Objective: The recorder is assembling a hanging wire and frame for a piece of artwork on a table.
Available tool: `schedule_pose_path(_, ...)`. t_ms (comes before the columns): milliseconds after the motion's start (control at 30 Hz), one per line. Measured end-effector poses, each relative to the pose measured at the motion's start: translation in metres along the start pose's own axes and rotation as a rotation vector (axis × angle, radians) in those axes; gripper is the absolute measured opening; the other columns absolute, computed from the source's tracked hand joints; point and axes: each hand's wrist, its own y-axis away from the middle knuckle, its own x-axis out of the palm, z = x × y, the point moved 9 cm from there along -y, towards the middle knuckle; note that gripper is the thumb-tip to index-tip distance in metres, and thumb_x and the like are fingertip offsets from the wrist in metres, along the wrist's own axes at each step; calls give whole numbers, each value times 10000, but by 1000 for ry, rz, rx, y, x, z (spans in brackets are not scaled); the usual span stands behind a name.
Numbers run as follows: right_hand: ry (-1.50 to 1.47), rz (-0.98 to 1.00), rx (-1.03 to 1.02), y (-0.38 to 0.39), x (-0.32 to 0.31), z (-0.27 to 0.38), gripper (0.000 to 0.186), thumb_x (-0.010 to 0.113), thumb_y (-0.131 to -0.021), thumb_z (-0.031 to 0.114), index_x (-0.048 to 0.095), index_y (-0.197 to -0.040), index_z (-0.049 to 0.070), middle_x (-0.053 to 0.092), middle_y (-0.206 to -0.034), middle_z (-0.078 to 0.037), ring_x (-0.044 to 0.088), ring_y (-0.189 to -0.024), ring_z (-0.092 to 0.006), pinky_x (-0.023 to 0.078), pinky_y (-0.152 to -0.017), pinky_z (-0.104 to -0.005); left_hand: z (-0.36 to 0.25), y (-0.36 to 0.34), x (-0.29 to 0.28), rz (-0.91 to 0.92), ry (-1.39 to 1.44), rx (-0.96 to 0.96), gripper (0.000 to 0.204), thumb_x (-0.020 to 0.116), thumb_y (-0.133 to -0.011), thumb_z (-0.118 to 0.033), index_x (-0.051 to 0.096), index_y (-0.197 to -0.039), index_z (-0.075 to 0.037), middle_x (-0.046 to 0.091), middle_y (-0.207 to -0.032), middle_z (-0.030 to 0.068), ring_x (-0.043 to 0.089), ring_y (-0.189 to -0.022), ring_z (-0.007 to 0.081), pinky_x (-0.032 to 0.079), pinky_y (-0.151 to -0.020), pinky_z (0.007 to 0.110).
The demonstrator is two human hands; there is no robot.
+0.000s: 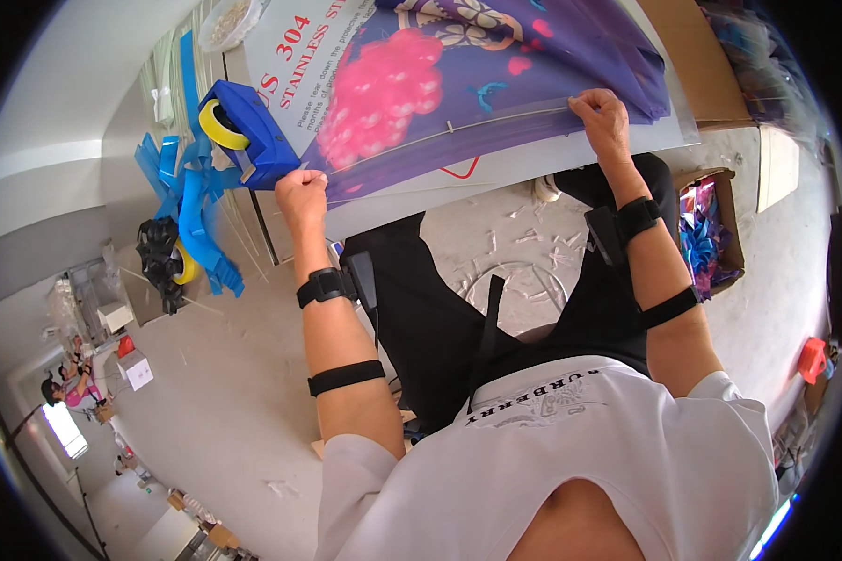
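A purple printed plastic sheet (496,79) with pink balloon and heart pictures lies on the work table. Along its near edge runs a thin white cord (496,120), nearly straight, with a small pale piece (450,127) at its middle. My left hand (303,198) is closed in a pinch at the cord's left end, by the sheet's near left corner. At the other end, my right hand (604,122) pinches the cord between thumb and fingers, above the purple sheet. Whether either hand also grips the sheet is hidden.
Beside my left hand stands a blue tape dispenser (253,140) with a yellow roll. Blue strips (196,220) and thin pale rods hang left of the table. A carton of shiny bows (706,229) sits at right. Scraps litter the floor; another person (82,379) is far left.
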Motion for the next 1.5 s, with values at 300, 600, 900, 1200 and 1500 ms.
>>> schedule_pose_path(300,72,-13,-46,-2,2,-4,227,720,-705,198,612,-679,0,567,-717,-120,553,-726,-285,439,-671,-383,5,-11,11,-13,-75,54,106,699,-712,-37,680,-791,31,633,-654,97,579,-616,161,469,-619,297)
schedule_pose_path(600,75,-39,-17,1,4,-9,212,738,-683,146,605,-647,-16,606,-810,-120,579,-763,-249,452,-689,-350,10,-14,9,16,-52,34,95,690,-719,-26,663,-780,42,620,-665,70,546,-617,140,463,-632,285)
schedule_pose_path(900,106,-95,-10,5,2,-2,198,737,-665,129,603,-630,-12,596,-829,-122,576,-795,-277,452,-710,-361,5,-11,4,6,-48,29,88,684,-732,-18,649,-784,45,589,-662,47,509,-604,122,438,-585,278)
schedule_pose_path(1200,161,-148,-11,10,4,4,172,736,-645,129,620,-628,2,588,-889,-151,534,-907,-327,424,-805,-410,10,-12,6,35,-25,12,78,683,-737,-17,646,-772,42,579,-642,34,492,-581,112,430,-566,268)
schedule_pose_path(1500,247,-157,-50,7,9,-2,180,749,-646,153,628,-629,21,594,-916,-123,520,-908,-335,425,-818,-406,6,-17,6,0,-80,111,84,693,-722,-31,664,-778,24,635,-671,90,572,-619,160,468,-619,293)
